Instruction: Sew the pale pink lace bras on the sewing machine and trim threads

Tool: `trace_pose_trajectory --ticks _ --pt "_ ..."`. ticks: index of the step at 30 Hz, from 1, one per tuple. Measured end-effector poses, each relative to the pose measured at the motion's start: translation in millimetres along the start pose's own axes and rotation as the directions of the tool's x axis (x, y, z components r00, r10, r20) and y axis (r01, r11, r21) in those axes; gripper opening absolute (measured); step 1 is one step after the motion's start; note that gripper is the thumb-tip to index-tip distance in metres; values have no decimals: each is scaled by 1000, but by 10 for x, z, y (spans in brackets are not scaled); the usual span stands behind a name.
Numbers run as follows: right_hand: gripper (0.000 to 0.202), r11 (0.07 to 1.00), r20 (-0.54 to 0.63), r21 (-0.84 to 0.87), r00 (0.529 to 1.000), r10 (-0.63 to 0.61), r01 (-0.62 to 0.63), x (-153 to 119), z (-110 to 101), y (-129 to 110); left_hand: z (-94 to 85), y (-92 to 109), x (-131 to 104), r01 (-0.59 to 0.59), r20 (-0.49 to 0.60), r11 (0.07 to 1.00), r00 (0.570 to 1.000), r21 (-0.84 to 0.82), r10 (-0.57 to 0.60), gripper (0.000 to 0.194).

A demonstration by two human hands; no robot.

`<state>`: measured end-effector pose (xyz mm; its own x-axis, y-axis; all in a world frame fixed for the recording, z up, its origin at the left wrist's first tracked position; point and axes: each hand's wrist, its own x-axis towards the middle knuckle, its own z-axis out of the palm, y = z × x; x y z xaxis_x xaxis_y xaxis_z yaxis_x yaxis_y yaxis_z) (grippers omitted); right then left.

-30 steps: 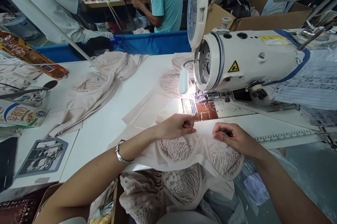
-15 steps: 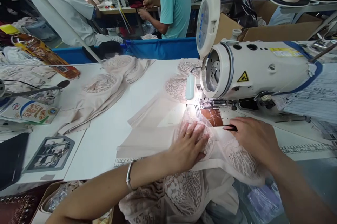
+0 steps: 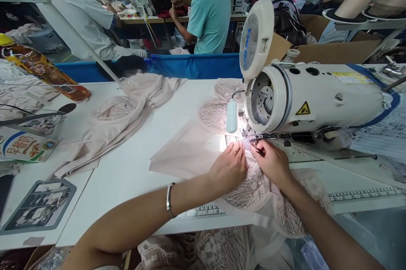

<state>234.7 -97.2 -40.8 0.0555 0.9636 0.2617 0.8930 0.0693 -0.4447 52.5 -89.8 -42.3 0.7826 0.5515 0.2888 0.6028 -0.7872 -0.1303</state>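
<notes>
Pale pink lace fabric (image 3: 244,191) lies under the needle area of a white sewing machine (image 3: 330,96) and hangs over the table's front edge. My left hand (image 3: 231,164), with a ring and a bracelet, pinches the fabric just in front of the lit needle area. Close beside it on the right, my right hand (image 3: 273,162) has its fingers closed round a small dark tool (image 3: 260,151), its tips at the fabric. The needle itself is lost in the glare.
More pink garments (image 3: 117,109) lie on the white table (image 3: 123,189) at the left, near a drink bottle (image 3: 41,69) and a carton (image 3: 27,145). A ruler strip (image 3: 364,195) runs along the front edge. Two people sit beyond the blue cloth barrier (image 3: 196,64).
My left hand has gone from lying spread on the lace to pinching it by the needle. My right hand has moved left beside it, and the lace has shifted. The view has tilted slightly.
</notes>
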Motion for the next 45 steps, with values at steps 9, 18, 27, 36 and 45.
trace_pose_trajectory --ticks 9,18,27,36,45 --pt "26 998 84 -15 994 66 -64 2 -45 -62 -16 20 -15 -6 -22 997 1000 -80 4 45" --pt "10 983 -114 -80 978 -174 165 -46 70 -50 59 12 -21 -81 -128 996 989 -36 76 47" --pt "26 902 28 -242 932 -360 356 -128 9 -87 -24 -119 -2 -45 -20 966 999 -255 41 43" --pt "36 860 59 -284 903 -426 425 -175 12 -65 -17 -136 -14 -37 -6 975 999 -219 37 54" --pt "41 880 27 -273 918 -397 388 -174 51 -52 -51 -210 0 -58 10 965 998 -254 63 49"
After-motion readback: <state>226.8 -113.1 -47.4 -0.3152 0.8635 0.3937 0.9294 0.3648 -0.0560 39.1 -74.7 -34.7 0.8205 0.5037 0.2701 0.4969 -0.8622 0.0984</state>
